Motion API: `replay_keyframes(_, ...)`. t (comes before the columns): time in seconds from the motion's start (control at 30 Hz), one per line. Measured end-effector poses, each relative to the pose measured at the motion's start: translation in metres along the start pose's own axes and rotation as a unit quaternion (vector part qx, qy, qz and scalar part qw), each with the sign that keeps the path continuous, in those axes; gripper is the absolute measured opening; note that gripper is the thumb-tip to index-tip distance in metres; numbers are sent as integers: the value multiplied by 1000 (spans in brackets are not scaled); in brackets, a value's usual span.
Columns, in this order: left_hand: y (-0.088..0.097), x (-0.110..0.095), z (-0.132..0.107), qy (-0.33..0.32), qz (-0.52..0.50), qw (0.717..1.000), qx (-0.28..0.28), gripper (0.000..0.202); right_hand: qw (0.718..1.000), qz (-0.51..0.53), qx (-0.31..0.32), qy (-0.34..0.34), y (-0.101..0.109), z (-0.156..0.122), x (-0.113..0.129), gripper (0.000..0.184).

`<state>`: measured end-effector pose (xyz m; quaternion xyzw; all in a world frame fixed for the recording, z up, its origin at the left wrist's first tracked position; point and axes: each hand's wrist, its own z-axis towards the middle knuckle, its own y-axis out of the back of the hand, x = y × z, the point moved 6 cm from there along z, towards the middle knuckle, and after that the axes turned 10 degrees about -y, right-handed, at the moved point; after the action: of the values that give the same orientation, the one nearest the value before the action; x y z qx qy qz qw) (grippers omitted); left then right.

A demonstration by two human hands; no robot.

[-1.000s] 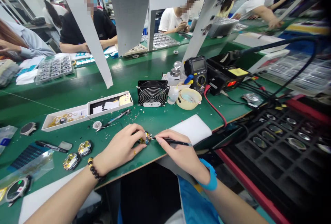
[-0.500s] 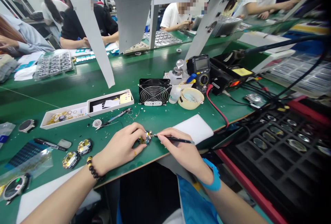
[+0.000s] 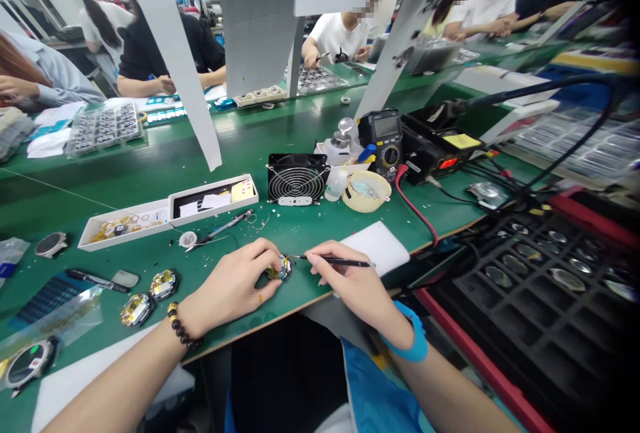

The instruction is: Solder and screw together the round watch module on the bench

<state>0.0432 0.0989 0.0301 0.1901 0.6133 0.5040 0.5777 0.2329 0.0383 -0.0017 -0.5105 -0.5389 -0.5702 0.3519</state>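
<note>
Near the bench's front edge, my left hand (image 3: 245, 281) is closed on a small round watch module (image 3: 285, 267), its thumb and fingers at the rim. Part of the module is hidden by those fingers. A slim black pair of tweezers (image 3: 345, 261) is pinched in my right hand (image 3: 353, 279), its thin metal tip pointing left at the module's upper right edge. Whether the tip touches the module I cannot tell. Two similar round watch modules, one nearer (image 3: 137, 309) and one farther (image 3: 163, 283), lie left of my left wrist.
Beyond my hands stand a small fan (image 3: 296, 179), a cream bowl (image 3: 367, 191) and a multimeter (image 3: 383, 143). A white parts box (image 3: 125, 235) and a pen (image 3: 225, 227) lie left of them. On the right is a black foam tray (image 3: 525, 313) with round watch parts.
My right hand and the tweezers have drawn slightly up and away from the module. My left hand stays in place. Across the bench, a co-worker's hand has reached over a parts tray.
</note>
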Motion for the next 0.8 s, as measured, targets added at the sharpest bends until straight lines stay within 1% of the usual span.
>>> replay_keyframes(0.1, 0, 1, 1, 4, -2, 1000, 2, 12, 1000, 12, -6, -12, 2, 3, -4, 26)
replay_keyframes(0.17, 0, 2, 1, 8, -3, 1000, 2, 12, 999, 13, -33, 1, 8, 5, -5, 25)
replay_keyframes(0.23, -1, 3, 0, 7, -6, 1000, 3, 10, 996, -9, -73, 43, 16, 6, -2, 21)
replay_keyframes(0.3, -2, 4, -1, -2, -9, 1000, 1, 7, 990, -44, -89, 95, 21, 4, 4, 14)
replay_keyframes(0.37, -4, 5, -2, -16, -3, 1000, -7, 5, 986, -62, -68, 141, 23, 2, 9, 12)
replay_keyframes(0.47, -7, 11, -3, -32, 24, 999, -26, 8, 980, -46, -37, 191, 28, 2, 16, 13)
replay_keyframes(0.57, -8, 16, -3, -53, 47, 996, -47, 12, 979, -32, -54, 196, 39, 9, 16, 14)
replay_keyframes(0.67, -9, 19, -3, -61, 62, 994, -57, 16, 978, -40, -68, 195, 50, 17, 14, 14)
replay_keyframes(0.73, -10, 21, -3, -65, 67, 994, -58, 18, 976, -59, -58, 202, 56, 21, 12, 16)
replay_keyframes(0.8, -10, 23, -3, -70, 69, 994, -55, 19, 972, -90, -28, 216, 58, 21, 11, 18)
